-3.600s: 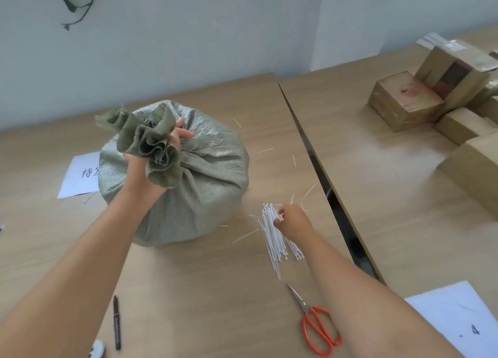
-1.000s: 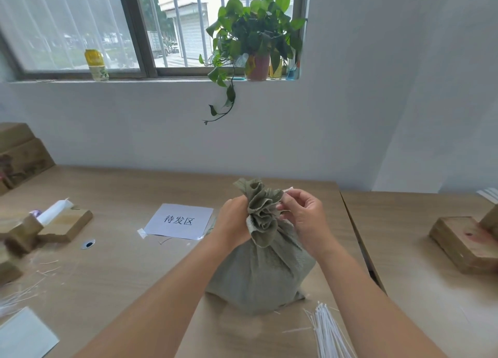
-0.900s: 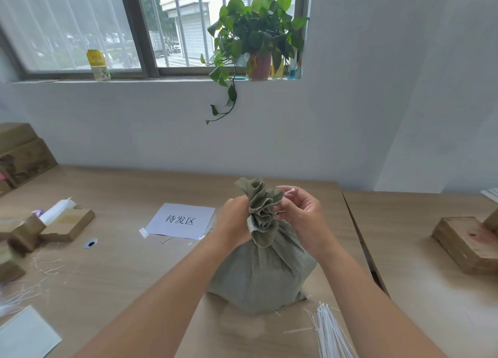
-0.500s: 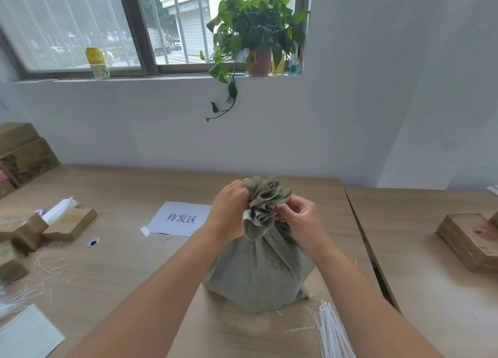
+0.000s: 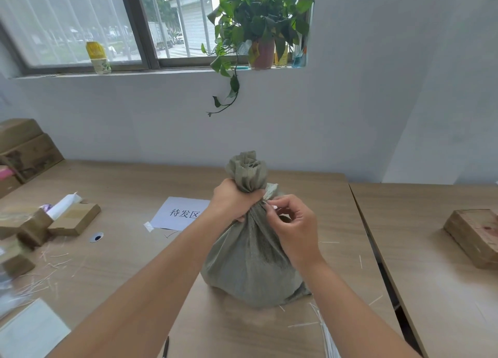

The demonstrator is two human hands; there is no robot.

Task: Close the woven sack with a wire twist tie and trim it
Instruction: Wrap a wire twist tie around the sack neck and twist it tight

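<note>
We see a green woven sack (image 5: 250, 255) standing upright on the wooden table (image 5: 129, 185), and we take it as our landmark. The left hand (image 5: 231, 200) is clenched around the sack's gathered neck, with the ruffled mouth of the sack sticking up above the fist. The right hand (image 5: 293, 225) sits just to the right of the neck, its thumb and forefinger pinched on a thin white wire tie (image 5: 270, 204) that touches the neck right beside the left fist; we cannot tell whether the tie goes around the neck. Left of the sack and a little behind it lies a white paper sign (image 5: 180, 213) with printed characters. In front of the sack, near the right forearm, a bundle of white ties (image 5: 327, 333) lies on the table, with a few loose ones scattered around. Farther left of the sack are some cardboard boxes (image 5: 72, 219), and to its right, on a second table, lies a brown block (image 5: 474, 233). Above the sack a potted plant (image 5: 258, 26) stands on the windowsill.
</note>
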